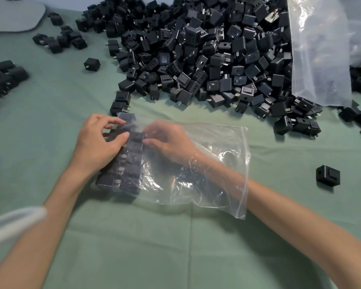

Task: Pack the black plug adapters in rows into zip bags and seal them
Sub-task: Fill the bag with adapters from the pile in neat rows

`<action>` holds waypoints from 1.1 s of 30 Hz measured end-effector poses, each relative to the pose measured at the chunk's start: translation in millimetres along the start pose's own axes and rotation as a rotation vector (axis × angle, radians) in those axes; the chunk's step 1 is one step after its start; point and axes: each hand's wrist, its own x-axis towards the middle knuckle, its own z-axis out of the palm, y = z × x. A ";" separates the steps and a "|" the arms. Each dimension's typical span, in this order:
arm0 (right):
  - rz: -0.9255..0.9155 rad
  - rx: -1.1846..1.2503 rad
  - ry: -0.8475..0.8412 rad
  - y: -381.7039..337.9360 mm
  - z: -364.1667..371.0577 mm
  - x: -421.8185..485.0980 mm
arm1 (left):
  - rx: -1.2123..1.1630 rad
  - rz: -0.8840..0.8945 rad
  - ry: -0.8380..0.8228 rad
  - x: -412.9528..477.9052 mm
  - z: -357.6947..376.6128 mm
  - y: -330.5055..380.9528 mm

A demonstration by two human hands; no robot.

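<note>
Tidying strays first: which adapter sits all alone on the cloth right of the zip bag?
The single adapter out past the zip bag and its zip edge. Nothing touches it, whereas the other adapters on that side lie clustered against the pile.

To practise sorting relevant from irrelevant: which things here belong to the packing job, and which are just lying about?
In the job: zip bag, packed row inside it, loose adapter pile, left hand, right hand inside the bag.
Lying about: large clear sack, grey pad, blurred white loop.
</note>
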 end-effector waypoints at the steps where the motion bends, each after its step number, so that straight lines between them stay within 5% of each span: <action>1: 0.021 0.022 0.003 0.5 0.3 -0.9 | -0.014 -0.008 0.030 0.4 2.1 0.1; 7: -0.009 0.023 -0.002 -0.9 -4.5 -1.9 | -0.054 0.102 -0.004 -2.9 5.3 0.4; 12: -0.163 -0.088 -0.176 -6.6 -25.7 -19.7 | -0.112 0.125 -0.024 -2.6 3.7 -0.7; 16: 0.049 0.100 -0.250 12.2 -70.4 -60.0 | -0.139 0.120 -0.036 -0.2 2.9 -2.4; 21: 0.112 -0.224 -0.340 29.9 -165.3 -111.1 | -0.143 0.126 -0.046 1.0 4.5 -3.9; 23: 0.219 -0.159 -0.245 30.8 -196.2 -113.2 | -0.149 0.136 -0.047 1.8 4.7 -4.9; 28: 0.116 -0.359 0.381 36.0 -217.6 -63.5 | -0.144 0.158 -0.023 1.6 6.0 -6.1; 33: 0.269 -0.667 0.295 57.6 -187.1 -15.1 | -0.072 0.209 0.022 2.4 5.8 -7.6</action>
